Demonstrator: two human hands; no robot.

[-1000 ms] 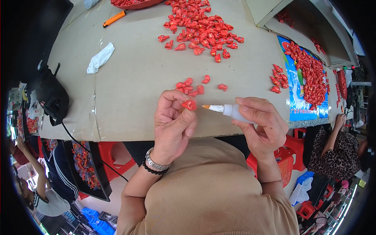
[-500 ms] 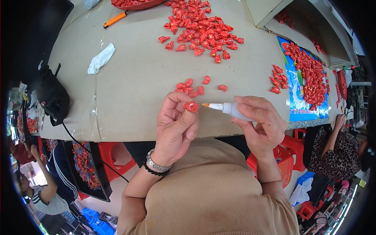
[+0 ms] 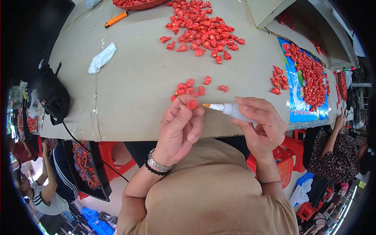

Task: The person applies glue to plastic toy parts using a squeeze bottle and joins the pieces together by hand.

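Between the thumb and fingers of my left hand [image 3: 180,123] is a small round red plastic piece [image 3: 192,104]. My right hand [image 3: 263,122] grips a white squeeze glue bottle [image 3: 238,112] lying sideways. Its orange-tipped nozzle [image 3: 207,105] points left at the red piece, with a small gap between them. Just beyond my left fingertips sits a little cluster of red rounded pieces [image 3: 189,83], and a single one [image 3: 223,88] lies to its right.
Farther back spreads a big heap of red pieces [image 3: 207,33]. More cover a blue printed sheet [image 3: 293,114] at right, beside a grey cabinet [image 3: 270,15]. An orange cutter [image 3: 116,19] and a white cloth [image 3: 102,58] lie left. A co-worker in leopard print [image 3: 337,156] sits at right.
The red piece has been turned in my left fingers, so its hollow side no longer shows. The fingers have shifted slightly, while the bottle stays almost where it was.
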